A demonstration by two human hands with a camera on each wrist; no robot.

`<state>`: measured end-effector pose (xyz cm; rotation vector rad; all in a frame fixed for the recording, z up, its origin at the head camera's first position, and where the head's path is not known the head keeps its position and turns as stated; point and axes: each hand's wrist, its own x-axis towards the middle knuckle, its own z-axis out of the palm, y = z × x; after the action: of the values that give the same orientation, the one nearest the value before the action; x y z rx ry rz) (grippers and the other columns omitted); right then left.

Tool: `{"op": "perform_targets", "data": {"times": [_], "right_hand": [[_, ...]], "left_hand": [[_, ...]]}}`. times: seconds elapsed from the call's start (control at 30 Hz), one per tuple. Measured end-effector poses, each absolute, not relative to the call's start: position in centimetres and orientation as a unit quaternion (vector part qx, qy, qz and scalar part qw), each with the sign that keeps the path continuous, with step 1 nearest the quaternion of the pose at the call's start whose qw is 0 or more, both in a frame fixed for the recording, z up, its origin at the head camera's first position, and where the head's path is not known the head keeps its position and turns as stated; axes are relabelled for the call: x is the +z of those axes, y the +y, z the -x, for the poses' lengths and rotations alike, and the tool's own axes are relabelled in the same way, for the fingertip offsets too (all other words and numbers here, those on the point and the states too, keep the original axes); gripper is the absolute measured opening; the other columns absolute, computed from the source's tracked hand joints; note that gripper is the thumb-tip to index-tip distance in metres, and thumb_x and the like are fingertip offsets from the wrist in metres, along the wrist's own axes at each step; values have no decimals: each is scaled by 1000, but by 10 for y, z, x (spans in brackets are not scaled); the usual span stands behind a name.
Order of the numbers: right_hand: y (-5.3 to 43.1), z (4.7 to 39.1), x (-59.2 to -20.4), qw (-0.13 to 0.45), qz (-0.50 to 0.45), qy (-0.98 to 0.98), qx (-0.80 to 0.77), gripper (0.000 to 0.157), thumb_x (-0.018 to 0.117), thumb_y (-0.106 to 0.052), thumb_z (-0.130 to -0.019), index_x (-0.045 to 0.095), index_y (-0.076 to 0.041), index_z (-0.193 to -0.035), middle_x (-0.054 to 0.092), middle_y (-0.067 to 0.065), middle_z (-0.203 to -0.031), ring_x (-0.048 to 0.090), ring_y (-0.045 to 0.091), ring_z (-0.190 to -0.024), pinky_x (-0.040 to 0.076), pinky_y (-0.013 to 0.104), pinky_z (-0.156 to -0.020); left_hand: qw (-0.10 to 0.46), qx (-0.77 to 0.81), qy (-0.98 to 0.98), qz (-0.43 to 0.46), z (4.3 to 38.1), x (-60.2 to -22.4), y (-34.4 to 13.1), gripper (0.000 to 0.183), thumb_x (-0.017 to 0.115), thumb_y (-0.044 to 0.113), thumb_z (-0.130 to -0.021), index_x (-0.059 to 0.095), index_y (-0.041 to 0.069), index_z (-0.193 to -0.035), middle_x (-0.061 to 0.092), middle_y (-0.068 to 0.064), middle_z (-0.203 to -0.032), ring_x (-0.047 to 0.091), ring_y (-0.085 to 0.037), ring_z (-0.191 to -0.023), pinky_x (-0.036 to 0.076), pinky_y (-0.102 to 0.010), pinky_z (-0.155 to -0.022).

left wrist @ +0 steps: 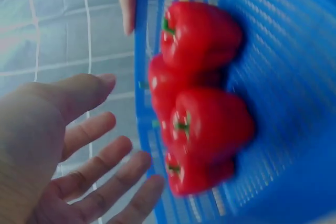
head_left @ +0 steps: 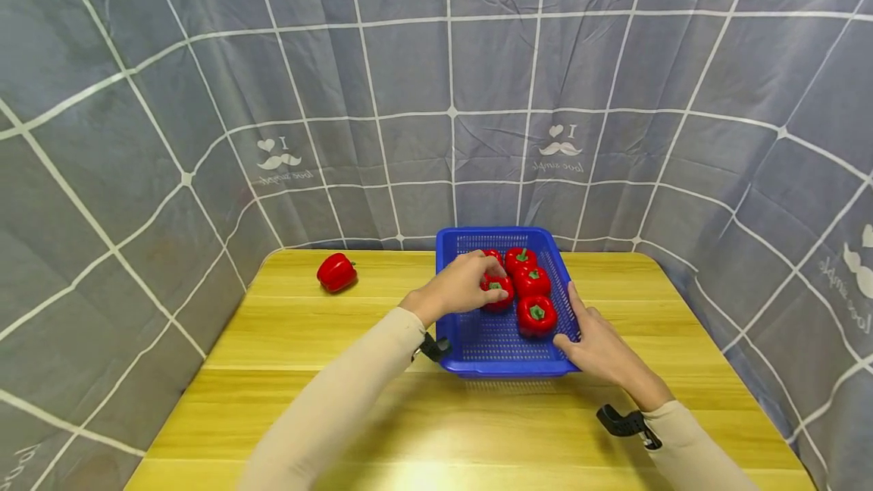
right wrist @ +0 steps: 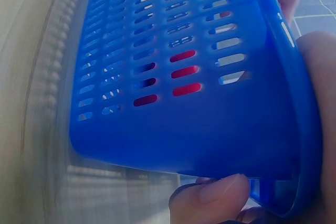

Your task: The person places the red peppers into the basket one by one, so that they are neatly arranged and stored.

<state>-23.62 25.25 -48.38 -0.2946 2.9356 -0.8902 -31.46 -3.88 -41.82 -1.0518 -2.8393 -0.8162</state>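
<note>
Several red bell peppers sit in a blue perforated plastic basket (head_left: pixel 487 351), mostly toward its right half. My left hand (head_left: pixel 470 283) reaches over the basket's left rim, right by one bell pepper (head_left: pixel 498 301) in the head view. The left wrist view shows that hand (left wrist: pixel 89 156) with its fingers spread and relaxed, apart from the peppers (left wrist: pixel 210 124). At the near right corner, my right hand (head_left: pixel 607 347) grips the basket's rim, one finger stretched along the right side. Red shows through the slots of the basket wall (right wrist: pixel 184 135) in the right wrist view.
A single red bell pepper (head_left: pixel 336 273) lies on its side at the far left of the wooden table (head_left: pixel 307 347). A grey curtain (head_left: pixel 409 67) with white grid lines stands round the back and both sides. Each wrist wears a black strap (head_left: pixel 624 423).
</note>
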Motion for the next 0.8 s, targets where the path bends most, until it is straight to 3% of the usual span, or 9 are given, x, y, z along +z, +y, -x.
{"op": "perform_targets", "data": {"times": [0.4,0.57,0.67,0.8], "right_hand": [[254,236,-485,9,102,954,-281,105,70,-28,-108,6,4,-184,61,41,-148,69,44,-122,56,77,-116],[254,235,-485,12,98,955,-281,105,70,-28,-108,5,3,-184,60,41,-149,69,46,-124,55,78,-118],[254,235,-485,13,96,954,-284,105,69,-29,-108,4,1,-185,59,42,-151,68,48,-126,53,79,-119],[253,235,-487,13,96,954,-283,105,69,-29,-108,4,2,-185,59,43,-152,69,49,-128,53,79,-121]], "left_hand": [[114,-286,-915,260,326,-442,-145,34,84,24,-109,80,8,-139,73,-17,-136,75,-40,-131,65,-56,-114],[130,-284,-927,209,331,-448,-193,37,84,23,-109,78,8,-142,71,-19,-144,72,-45,-137,62,-62,-118],[134,-278,-934,181,334,-453,-219,39,83,22,-110,76,8,-146,68,-22,-149,71,-46,-131,62,-64,-113],[129,-273,-943,144,338,-462,-250,45,81,23,-111,71,8,-153,61,-27,-156,68,-44,-116,64,-57,-98]]}}
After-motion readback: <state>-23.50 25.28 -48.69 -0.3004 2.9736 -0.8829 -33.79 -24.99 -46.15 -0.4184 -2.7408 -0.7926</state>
